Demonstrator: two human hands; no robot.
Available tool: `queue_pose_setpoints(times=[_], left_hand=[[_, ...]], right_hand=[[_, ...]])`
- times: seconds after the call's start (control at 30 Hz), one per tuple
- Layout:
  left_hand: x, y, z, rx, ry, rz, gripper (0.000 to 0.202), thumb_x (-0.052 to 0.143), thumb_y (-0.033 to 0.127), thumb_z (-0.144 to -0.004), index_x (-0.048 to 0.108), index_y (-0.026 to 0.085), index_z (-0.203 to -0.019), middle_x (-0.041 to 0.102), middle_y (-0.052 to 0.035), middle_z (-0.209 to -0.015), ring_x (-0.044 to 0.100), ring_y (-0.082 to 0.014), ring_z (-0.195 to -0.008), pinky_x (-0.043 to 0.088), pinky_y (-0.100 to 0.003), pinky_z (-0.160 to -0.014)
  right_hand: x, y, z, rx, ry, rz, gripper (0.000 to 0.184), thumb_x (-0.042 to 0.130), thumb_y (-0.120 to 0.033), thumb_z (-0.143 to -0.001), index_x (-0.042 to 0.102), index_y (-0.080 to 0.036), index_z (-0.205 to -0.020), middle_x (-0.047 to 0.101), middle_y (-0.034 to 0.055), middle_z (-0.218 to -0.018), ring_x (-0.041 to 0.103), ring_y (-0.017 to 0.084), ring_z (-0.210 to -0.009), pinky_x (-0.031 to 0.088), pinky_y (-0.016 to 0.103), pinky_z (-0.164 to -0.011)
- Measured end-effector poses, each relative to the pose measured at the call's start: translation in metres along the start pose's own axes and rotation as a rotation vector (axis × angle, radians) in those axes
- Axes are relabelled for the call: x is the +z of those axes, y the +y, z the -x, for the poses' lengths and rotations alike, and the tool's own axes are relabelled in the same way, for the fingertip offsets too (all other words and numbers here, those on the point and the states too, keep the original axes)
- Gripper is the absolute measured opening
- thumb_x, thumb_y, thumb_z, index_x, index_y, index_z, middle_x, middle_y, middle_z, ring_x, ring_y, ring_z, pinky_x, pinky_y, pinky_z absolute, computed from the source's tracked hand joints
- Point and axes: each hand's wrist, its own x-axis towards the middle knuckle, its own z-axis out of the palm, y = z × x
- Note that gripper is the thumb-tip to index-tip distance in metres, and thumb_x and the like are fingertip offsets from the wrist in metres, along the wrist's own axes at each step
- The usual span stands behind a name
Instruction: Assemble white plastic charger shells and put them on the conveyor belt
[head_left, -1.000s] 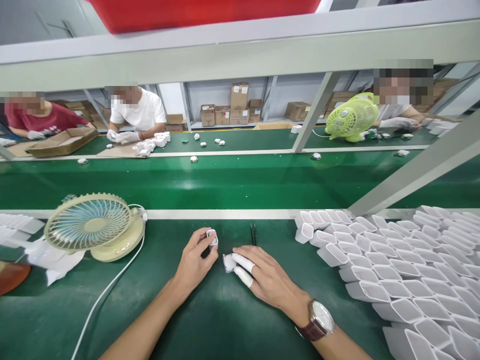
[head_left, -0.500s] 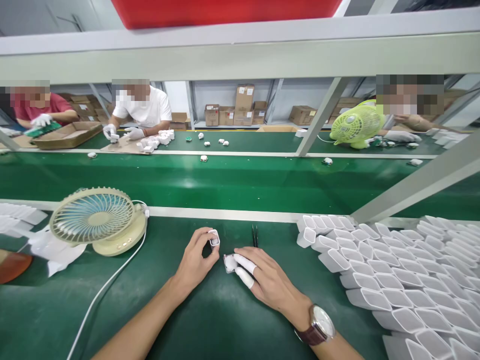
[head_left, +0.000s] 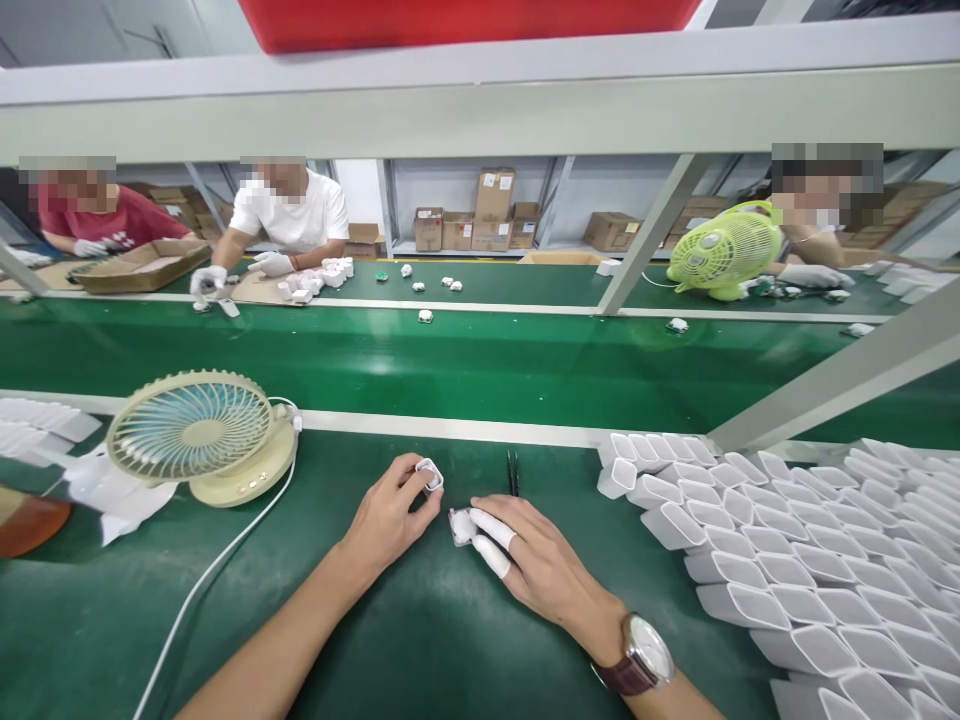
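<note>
Just right of a small white part (head_left: 462, 526), the right hand (head_left: 536, 560) is partly open, its white-covered fingertips (head_left: 491, 557) touching that part; whether they pinch it, I cannot tell. Left of the part, the left hand (head_left: 391, 515) is curled, thumb and fingers closed around a white casing (head_left: 433, 481), which is beyond and left of the part. Dark tweezers (head_left: 513, 475) lie beyond and right of it, a beige fan (head_left: 202, 432) well to its left.
</note>
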Motion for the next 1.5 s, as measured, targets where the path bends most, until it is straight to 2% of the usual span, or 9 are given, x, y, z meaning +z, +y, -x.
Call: queue_pose_setpoints(times=[0.2, 0.37, 0.47, 0.63, 0.8, 1.0, 1.2, 1.4, 1.5], left_hand=[[0.003, -0.006, 0.002, -0.077, -0.026, -0.011, 0.012, 0.059, 0.031, -0.1, 0.062, 0.024, -0.109, 0.063, -0.007, -0.11, 0.072, -0.0175, -0.087, 0.062, -0.028, -0.075], [0.005, -0.009, 0.006, -0.222, -0.018, 0.133, 0.025, 0.068, 0.038, -0.094, 0.055, 0.024, -0.111, 0.063, -0.0048, -0.109, 0.072, -0.0198, -0.092, 0.063, -0.033, -0.08], [0.003, -0.006, 0.005, -0.24, 0.002, 0.182, 0.031, 0.072, 0.041, -0.091, 0.055, 0.023, -0.11, 0.064, -0.0051, -0.108, 0.071, -0.0216, -0.095, 0.062, -0.036, -0.083], [-0.003, -0.001, 0.001, -0.251, 0.114, 0.225, 0.012, 0.059, 0.028, -0.098, 0.057, 0.022, -0.108, 0.064, -0.0061, -0.103, 0.067, -0.0198, -0.093, 0.058, -0.036, -0.084], [-0.005, -0.002, -0.001, -0.248, 0.144, 0.245, 0.006, 0.056, 0.021, -0.097, 0.058, 0.022, -0.103, 0.065, -0.0052, -0.099, 0.067, -0.0186, -0.091, 0.056, -0.034, -0.083], [-0.005, -0.003, -0.002, -0.285, 0.201, 0.271, 0.01, 0.06, 0.029, -0.098, 0.063, 0.022, -0.093, 0.07, -0.0067, -0.104, 0.069, -0.0208, -0.1, 0.056, -0.037, -0.09], [-0.003, -0.012, -0.001, -0.453, 0.226, 0.36, 0.018, 0.061, 0.037, -0.099, 0.067, 0.022, -0.093, 0.071, -0.0053, -0.096, 0.07, -0.0195, -0.089, 0.058, -0.033, -0.082], [-0.006, -0.013, -0.002, -0.332, 0.157, 0.32, 0.021, 0.057, 0.035, -0.101, 0.072, 0.022, -0.093, 0.072, -0.0061, -0.097, 0.069, -0.0201, -0.092, 0.058, -0.034, -0.083], [-0.007, -0.011, -0.002, -0.256, 0.083, 0.327, 0.023, 0.05, 0.029, -0.104, 0.072, 0.023, -0.108, 0.073, -0.0088, -0.111, 0.069, -0.0219, -0.106, 0.058, -0.038, -0.094]], right_hand=[[0.001, 0.001, 0.0, -0.007, 0.005, 0.003, 0.028, 0.052, -0.018, -0.104, 0.058, -0.018, -0.131, 0.073, 0.0149, -0.122, 0.072, 0.027, -0.109, 0.064, 0.047, -0.093], [0.001, 0.002, 0.0, -0.023, 0.008, 0.011, 0.027, 0.051, -0.018, -0.104, 0.058, -0.017, -0.131, 0.073, 0.0156, -0.122, 0.072, 0.027, -0.109, 0.064, 0.047, -0.092], [0.001, 0.002, -0.001, -0.013, 0.007, 0.004, 0.027, 0.052, -0.018, -0.104, 0.057, -0.017, -0.13, 0.073, 0.0154, -0.122, 0.072, 0.027, -0.109, 0.064, 0.047, -0.092], [-0.001, 0.0, -0.002, 0.001, 0.005, -0.025, 0.033, 0.052, -0.016, -0.103, 0.056, -0.021, -0.136, 0.074, 0.0139, -0.121, 0.072, 0.027, -0.11, 0.064, 0.046, -0.092], [-0.001, -0.001, -0.003, -0.001, 0.012, -0.03, 0.033, 0.052, -0.019, -0.103, 0.057, -0.022, -0.136, 0.075, 0.0134, -0.119, 0.073, 0.026, -0.107, 0.064, 0.045, -0.091], [-0.002, -0.001, -0.002, 0.002, 0.005, -0.029, 0.028, 0.051, -0.02, -0.104, 0.06, -0.02, -0.131, 0.074, 0.0137, -0.121, 0.073, 0.026, -0.108, 0.064, 0.046, -0.093], [-0.002, -0.002, -0.001, -0.003, 0.007, -0.03, 0.032, 0.052, -0.019, -0.104, 0.057, -0.021, -0.135, 0.074, 0.0142, -0.122, 0.073, 0.026, -0.108, 0.064, 0.046, -0.093], [-0.001, -0.001, 0.0, -0.009, 0.003, -0.029, 0.028, 0.052, -0.019, -0.104, 0.059, -0.019, -0.13, 0.074, 0.0136, -0.121, 0.073, 0.025, -0.107, 0.063, 0.045, -0.093], [0.0, 0.0, 0.0, -0.016, 0.008, -0.034, 0.025, 0.052, -0.018, -0.104, 0.06, -0.018, -0.128, 0.074, 0.0136, -0.12, 0.073, 0.025, -0.107, 0.064, 0.044, -0.092]])
